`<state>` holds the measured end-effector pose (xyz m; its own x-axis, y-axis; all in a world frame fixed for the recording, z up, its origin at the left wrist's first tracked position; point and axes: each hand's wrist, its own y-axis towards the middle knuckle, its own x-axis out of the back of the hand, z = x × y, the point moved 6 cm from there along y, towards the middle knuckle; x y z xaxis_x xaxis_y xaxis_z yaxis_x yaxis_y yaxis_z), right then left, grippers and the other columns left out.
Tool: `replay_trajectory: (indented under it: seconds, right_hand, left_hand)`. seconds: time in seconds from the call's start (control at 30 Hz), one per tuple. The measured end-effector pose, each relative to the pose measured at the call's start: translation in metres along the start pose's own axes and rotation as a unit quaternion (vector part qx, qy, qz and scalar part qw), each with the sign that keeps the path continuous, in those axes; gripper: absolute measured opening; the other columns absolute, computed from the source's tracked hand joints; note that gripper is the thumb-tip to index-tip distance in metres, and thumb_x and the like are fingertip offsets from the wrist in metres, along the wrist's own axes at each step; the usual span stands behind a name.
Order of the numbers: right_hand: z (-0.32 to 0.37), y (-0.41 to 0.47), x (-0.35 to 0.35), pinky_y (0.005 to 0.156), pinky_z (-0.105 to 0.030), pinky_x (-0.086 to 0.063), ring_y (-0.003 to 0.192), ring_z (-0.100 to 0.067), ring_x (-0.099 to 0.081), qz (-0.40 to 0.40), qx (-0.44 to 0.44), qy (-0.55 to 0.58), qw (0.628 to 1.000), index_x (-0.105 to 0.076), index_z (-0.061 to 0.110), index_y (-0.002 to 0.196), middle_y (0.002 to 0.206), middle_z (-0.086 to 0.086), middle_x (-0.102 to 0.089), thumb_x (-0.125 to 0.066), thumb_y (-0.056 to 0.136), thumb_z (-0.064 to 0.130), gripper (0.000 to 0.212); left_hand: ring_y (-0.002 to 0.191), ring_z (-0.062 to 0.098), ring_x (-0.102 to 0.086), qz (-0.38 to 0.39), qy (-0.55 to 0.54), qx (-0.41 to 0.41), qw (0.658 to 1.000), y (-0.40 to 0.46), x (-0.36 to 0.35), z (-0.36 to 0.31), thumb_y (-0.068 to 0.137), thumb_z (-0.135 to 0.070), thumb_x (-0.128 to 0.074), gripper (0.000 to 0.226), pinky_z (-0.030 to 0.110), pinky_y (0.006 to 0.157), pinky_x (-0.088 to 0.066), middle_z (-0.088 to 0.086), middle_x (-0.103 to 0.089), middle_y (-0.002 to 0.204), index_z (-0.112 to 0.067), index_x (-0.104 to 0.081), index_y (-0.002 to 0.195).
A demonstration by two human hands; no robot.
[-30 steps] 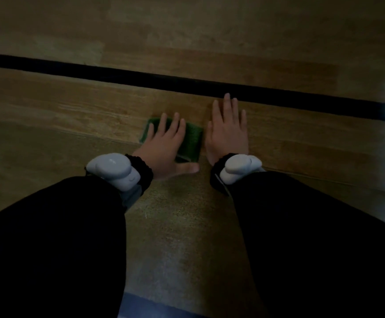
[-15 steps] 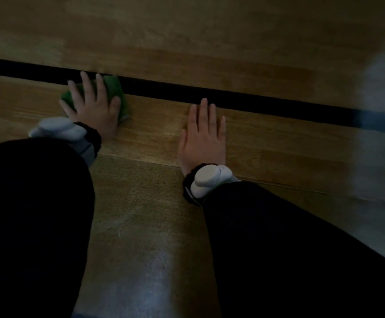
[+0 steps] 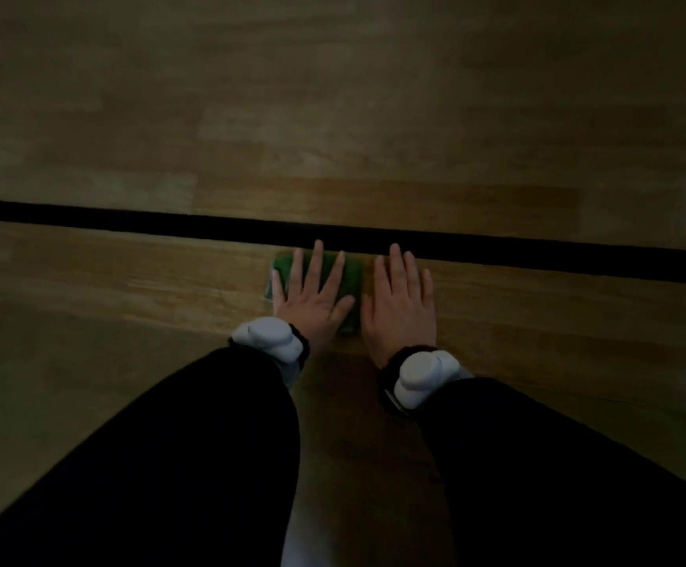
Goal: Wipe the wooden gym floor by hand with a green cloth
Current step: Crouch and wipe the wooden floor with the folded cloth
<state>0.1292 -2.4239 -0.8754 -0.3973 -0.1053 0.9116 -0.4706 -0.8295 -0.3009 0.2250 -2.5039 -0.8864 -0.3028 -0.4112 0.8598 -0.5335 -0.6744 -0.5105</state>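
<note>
Our left hand [image 3: 312, 298] lies flat on the green cloth [image 3: 353, 280], fingers straight and spread, pressing it against the wooden floor [image 3: 128, 276]. The cloth shows between and around those fingers, folded into a small pad, its far edge just short of the black line [image 3: 128, 221] that crosses the boards from left to right. Our right hand [image 3: 402, 304] rests palm down on the bare wood just to the right of the cloth, fingers straight and close together, their tips near the line. A pale device on a dark strap sits on each wrist: left wrist device [image 3: 267, 339], right wrist device [image 3: 425, 376]. Black sleeves [image 3: 194, 464] run back toward us in the dim light.
</note>
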Motion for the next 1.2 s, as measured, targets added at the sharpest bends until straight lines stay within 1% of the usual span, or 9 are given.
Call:
replay_trajectory:
  seconds: [0.13, 0.27, 0.43, 0.57, 0.7, 0.9, 0.97, 1.1, 1.2]
  right_hand:
    - [-0.041, 0.035, 0.029, 0.118, -0.041, 0.003, 0.148, -0.024, 0.006, -0.053, -0.013, -0.041, 0.998, -0.005, 0.013, 0.153, 0.16, -0.007, 0.009, -0.027, 0.099, 0.042, 0.065]
    - [-0.064, 0.055, 0.025, 0.115, -0.05, 0.009, 0.147, -0.028, 0.01, -0.035, -0.05, -0.058, 0.996, -0.001, 0.016, 0.153, 0.16, -0.006, 0.009, -0.025, 0.095, 0.053, 0.073]
    - [-0.065, 0.057, 0.025, 0.114, -0.051, 0.011, 0.146, -0.028, 0.013, -0.034, -0.051, -0.052, 0.997, 0.004, 0.017, 0.152, 0.16, -0.004, 0.013, -0.02, 0.094, 0.055, 0.073]
    - [-0.063, 0.057, 0.024, 0.113, -0.052, 0.013, 0.146, -0.028, 0.016, -0.033, -0.047, -0.05, 0.997, 0.008, 0.017, 0.152, 0.159, -0.004, 0.017, -0.019, 0.095, 0.054, 0.073]
    - [-0.064, 0.058, 0.024, 0.113, -0.053, 0.012, 0.146, -0.029, 0.015, -0.043, -0.049, -0.053, 0.996, 0.006, 0.016, 0.152, 0.159, -0.005, 0.015, -0.021, 0.095, 0.053, 0.073]
    - [-0.062, 0.059, 0.022, 0.114, -0.052, 0.011, 0.146, -0.027, 0.017, -0.04, -0.054, -0.044, 0.997, 0.007, 0.015, 0.152, 0.159, -0.005, 0.016, -0.022, 0.095, 0.052, 0.074]
    - [-0.063, 0.06, 0.02, 0.115, -0.052, 0.011, 0.146, -0.027, 0.015, -0.049, -0.056, -0.05, 0.996, 0.007, 0.015, 0.151, 0.159, -0.006, 0.015, -0.02, 0.094, 0.052, 0.074]
    - [-0.068, 0.061, 0.017, 0.112, -0.047, 0.013, 0.147, -0.026, 0.009, -0.067, -0.07, -0.045, 0.994, 0.004, 0.008, 0.15, 0.159, -0.012, 0.007, -0.006, 0.084, 0.057, 0.082]
    - [-0.069, 0.061, 0.017, 0.112, -0.044, 0.014, 0.147, -0.026, 0.009, -0.074, -0.077, -0.031, 0.994, 0.006, 0.005, 0.149, 0.159, -0.014, 0.007, -0.004, 0.083, 0.06, 0.087]
  left_hand:
    - [0.142, 0.022, 0.028, 0.021, -0.004, -0.004, 1.0, -0.001, -0.003, -0.001, 0.098, -0.054, -0.019, 0.064, 0.053, 0.112, 0.016, -0.005, 0.031, 0.154, -0.037, 0.018, 0.147]
    - [0.142, 0.021, 0.027, 0.005, -0.012, -0.008, 1.0, 0.001, -0.003, 0.002, 0.094, -0.059, -0.012, 0.065, 0.053, 0.112, 0.016, -0.007, 0.031, 0.153, -0.037, 0.018, 0.147]
    - [0.143, 0.019, 0.025, 0.009, 0.01, -0.052, 0.999, 0.024, 0.013, 0.014, 0.084, -0.067, 0.0, 0.068, 0.051, 0.113, 0.015, -0.011, 0.038, 0.147, -0.037, 0.029, 0.138]
    - [0.144, 0.024, 0.022, -0.005, -0.042, 0.011, 0.999, 0.082, 0.054, 0.025, 0.1, -0.049, -0.018, 0.061, 0.055, 0.115, 0.008, -0.002, 0.026, 0.156, -0.031, 0.011, 0.15]
    - [0.146, 0.026, 0.018, -0.054, -0.087, 0.076, 0.992, 0.108, 0.067, 0.013, 0.099, -0.051, -0.016, 0.059, 0.057, 0.115, 0.006, -0.002, 0.02, 0.158, -0.033, 0.005, 0.151]
    - [0.146, 0.027, 0.018, -0.064, -0.076, 0.085, 0.991, 0.106, 0.068, 0.011, 0.1, -0.051, -0.013, 0.059, 0.057, 0.116, 0.004, 0.0, 0.02, 0.158, -0.031, 0.007, 0.151]
    - [0.146, 0.027, 0.018, -0.067, -0.038, 0.052, 0.996, 0.109, 0.069, -0.009, 0.099, -0.051, -0.013, 0.059, 0.056, 0.116, 0.006, 0.0, 0.019, 0.158, -0.032, 0.008, 0.151]
    - [0.146, 0.025, 0.015, -0.099, 0.016, -0.113, 0.988, 0.116, 0.067, -0.105, 0.098, -0.052, -0.015, 0.058, 0.053, 0.114, 0.009, -0.001, 0.014, 0.16, -0.035, 0.003, 0.15]
    - [0.147, 0.022, 0.013, -0.102, 0.008, -0.142, 0.985, 0.118, 0.068, -0.119, 0.099, -0.051, -0.015, 0.055, 0.049, 0.115, 0.009, -0.005, 0.013, 0.159, -0.038, 0.001, 0.15]
